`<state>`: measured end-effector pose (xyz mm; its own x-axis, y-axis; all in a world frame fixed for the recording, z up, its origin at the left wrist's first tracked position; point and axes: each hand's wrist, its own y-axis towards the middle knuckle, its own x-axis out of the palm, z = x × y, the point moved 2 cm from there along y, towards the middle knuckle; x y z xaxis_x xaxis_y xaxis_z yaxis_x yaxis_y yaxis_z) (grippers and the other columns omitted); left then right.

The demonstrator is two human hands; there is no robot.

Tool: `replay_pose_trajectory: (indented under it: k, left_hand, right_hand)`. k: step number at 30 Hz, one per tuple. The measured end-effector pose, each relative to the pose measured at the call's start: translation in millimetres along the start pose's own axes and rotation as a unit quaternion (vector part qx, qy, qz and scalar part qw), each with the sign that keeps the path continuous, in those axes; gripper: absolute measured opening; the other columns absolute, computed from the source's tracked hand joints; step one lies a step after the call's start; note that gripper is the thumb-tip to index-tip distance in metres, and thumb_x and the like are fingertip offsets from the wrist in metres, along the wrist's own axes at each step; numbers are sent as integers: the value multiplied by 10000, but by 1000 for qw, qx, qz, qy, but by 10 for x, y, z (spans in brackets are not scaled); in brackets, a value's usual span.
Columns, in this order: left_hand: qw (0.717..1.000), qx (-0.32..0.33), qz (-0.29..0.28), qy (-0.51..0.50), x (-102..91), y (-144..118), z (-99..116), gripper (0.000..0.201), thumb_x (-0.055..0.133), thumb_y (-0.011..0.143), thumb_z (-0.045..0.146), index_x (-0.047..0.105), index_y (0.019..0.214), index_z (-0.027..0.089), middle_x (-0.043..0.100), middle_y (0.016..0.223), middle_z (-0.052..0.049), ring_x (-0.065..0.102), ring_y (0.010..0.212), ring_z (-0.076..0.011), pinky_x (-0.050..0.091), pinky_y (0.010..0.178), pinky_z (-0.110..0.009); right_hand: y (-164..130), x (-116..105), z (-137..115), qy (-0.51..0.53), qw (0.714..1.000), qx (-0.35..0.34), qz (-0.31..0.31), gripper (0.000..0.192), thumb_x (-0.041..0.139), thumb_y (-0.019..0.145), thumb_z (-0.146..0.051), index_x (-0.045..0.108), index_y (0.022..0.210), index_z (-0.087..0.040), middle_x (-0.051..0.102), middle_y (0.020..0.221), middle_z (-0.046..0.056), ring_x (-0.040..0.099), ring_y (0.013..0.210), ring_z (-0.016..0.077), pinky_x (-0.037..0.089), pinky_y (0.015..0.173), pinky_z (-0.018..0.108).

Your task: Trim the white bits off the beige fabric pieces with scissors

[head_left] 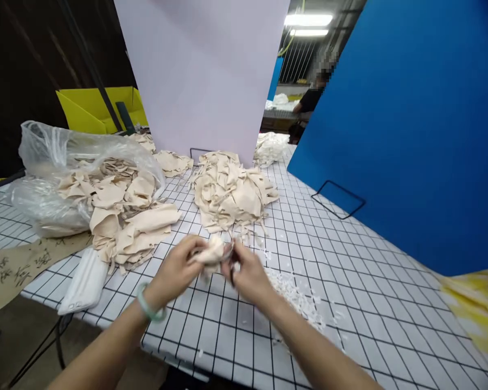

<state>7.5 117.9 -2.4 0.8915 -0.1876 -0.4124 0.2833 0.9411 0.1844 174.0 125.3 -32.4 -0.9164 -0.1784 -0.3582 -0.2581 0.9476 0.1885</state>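
My left hand [183, 268], with a pale green bangle at the wrist, is closed around a bunched piece of beige fabric [212, 251]. At the fabric's right edge, my right hand [246, 273] is closed on what looks like a small pair of scissors [232, 272]; a dark handle loop shows under the fingers, and the blades are blurred. Just beyond both hands lies a heap of beige fabric pieces [231, 192]. Small white scraps [296, 298] are scattered on the table beside my right forearm.
A clear plastic bag [49, 146] spills more beige pieces [134, 233] on the left. Near them, a white phone-like object [84, 281] lies by brown paper with writing [24, 268]. Lilac [203, 70] and blue panels [406, 119] stand on the gridded tablecloth [374, 292]. Another person [311, 97] is behind.
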Motion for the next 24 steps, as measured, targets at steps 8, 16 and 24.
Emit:
replay_pose_trajectory:
  k: [8, 16, 24]
  left_hand:
    - [978, 2, 128, 167, 283, 1045, -249, 375, 654, 829, 148, 616, 1200, 185, 564, 1346, -142, 513, 1298, -302, 441, 1099, -494]
    - [935, -134, 194, 264, -537, 615, -805, 120, 573, 827, 114, 640, 925, 132, 630, 1066, -201, 516, 1206, -379, 385, 1036, -553]
    - [992, -62, 70, -80, -389, -32, 247, 281, 566, 928, 443, 627, 874, 174, 634, 789, -33, 609, 665, -164, 507, 576, -276]
  right_hand:
    - [1254, -1090, 16, -169, 954, 43, 242, 349, 717, 743, -348, 527, 1001, -209, 620, 1102, 124, 576, 799, 223, 437, 714, 379]
    - [402, -326, 419, -132, 989, 33, 54, 420, 711, 759, -561, 580, 962, -218, 652, 876, 56, 599, 711, 202, 485, 686, 358]
    - [-13, 167, 185, 165, 985, 25, -53, 403, 760, 674, -383, 506, 954, -244, 652, 1133, 65, 625, 1028, 231, 515, 849, 371]
